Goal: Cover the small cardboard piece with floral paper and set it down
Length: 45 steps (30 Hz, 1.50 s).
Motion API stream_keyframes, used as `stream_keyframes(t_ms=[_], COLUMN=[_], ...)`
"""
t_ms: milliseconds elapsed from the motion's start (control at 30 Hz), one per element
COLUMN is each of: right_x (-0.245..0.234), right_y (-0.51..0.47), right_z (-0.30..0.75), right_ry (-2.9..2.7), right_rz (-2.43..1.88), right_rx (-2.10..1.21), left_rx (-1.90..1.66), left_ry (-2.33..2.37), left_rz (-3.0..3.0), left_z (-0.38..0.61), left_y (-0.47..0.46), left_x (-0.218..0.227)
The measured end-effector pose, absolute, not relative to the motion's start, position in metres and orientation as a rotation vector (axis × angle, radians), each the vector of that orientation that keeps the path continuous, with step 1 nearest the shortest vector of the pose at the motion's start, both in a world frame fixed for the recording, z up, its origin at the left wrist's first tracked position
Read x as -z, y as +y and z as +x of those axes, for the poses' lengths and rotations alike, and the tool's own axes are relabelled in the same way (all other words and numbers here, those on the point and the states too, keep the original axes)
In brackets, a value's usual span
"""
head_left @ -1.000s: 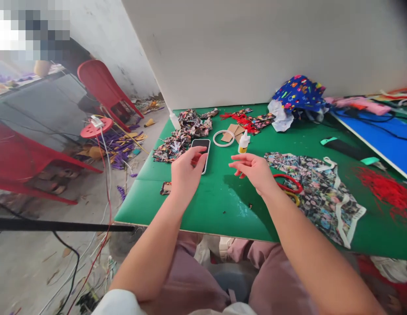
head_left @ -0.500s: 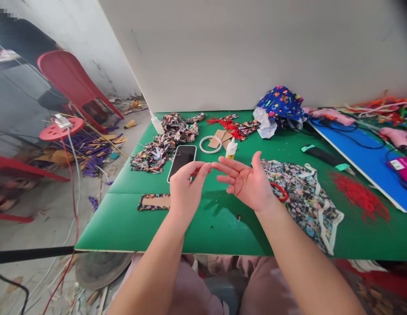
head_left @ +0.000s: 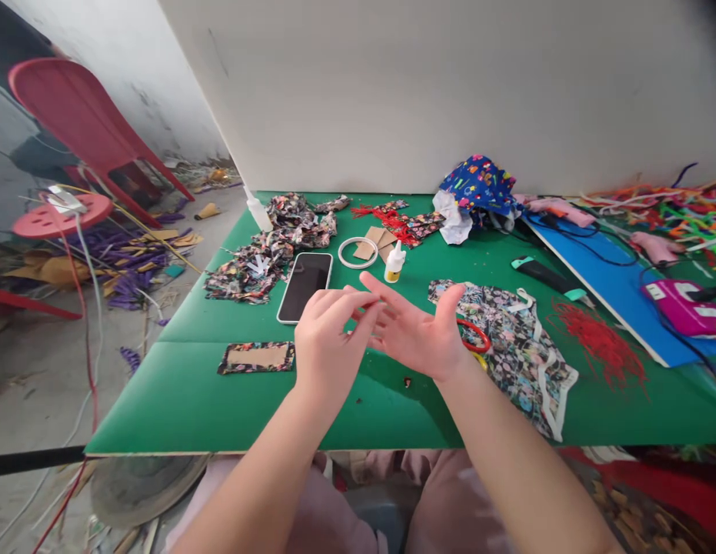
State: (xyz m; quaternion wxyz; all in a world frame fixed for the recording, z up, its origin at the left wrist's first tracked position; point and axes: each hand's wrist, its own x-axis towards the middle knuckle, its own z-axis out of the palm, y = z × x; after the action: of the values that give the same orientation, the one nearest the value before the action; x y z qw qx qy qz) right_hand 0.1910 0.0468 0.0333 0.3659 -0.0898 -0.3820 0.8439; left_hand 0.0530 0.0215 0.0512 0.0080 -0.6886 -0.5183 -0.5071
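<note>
My left hand (head_left: 331, 335) has its thumb and fingertips pinched together against the fingers of my right hand. Whatever lies in that pinch is too small or hidden to make out. My right hand (head_left: 421, 327) is open, palm up, thumb raised and fingers stretched towards the left. Just beyond them stands a small white glue bottle (head_left: 395, 263) with a yellow label. On the table left of my left hand lies a cardboard strip edged with floral fabric (head_left: 257, 357). Red-handled scissors (head_left: 474, 335), partly hidden by my right hand, rest on floral fabric (head_left: 516, 362).
A phone (head_left: 305, 287), a white ring (head_left: 358, 252) and crumpled floral scraps (head_left: 248, 269) lie on the green table (head_left: 178, 400). To the right are a black-and-teal cutter (head_left: 551, 278), red threads (head_left: 603, 338) and a blue board (head_left: 600, 281). A red chair (head_left: 74, 115) stands left.
My left hand's pinch has shifted from the tips of my right hand's fingers further along them, so the hands overlap more. The view has turned slightly to the right.
</note>
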Motion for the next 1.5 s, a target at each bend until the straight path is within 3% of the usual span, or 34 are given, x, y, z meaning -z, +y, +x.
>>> stream_keyframes(t_ms=[300,633,1033,1500], right_x=[-0.038,-0.036,-0.036,-0.038], right_y=[0.043,0.040,0.041,0.040], right_z=[0.189,0.188,0.186,0.188], right_ry=[-1.061,-1.133,-1.066,-1.092], right_rz=[-0.293,-0.313,-0.338,-0.377], right_rx=[-2.114,-2.092,-2.121,-2.080], left_rx=[1.367,1.273,1.379,1.269], left_ry=[-1.369,-1.423,-1.491,-1.513], left_rz=[-2.063,-1.952,-1.971,-1.998], left_z=[0.059,0.063,0.059,0.061], left_y=[0.023,0.024,0.028,0.026], left_x=[-0.044,-0.036,-0.038,-0.038])
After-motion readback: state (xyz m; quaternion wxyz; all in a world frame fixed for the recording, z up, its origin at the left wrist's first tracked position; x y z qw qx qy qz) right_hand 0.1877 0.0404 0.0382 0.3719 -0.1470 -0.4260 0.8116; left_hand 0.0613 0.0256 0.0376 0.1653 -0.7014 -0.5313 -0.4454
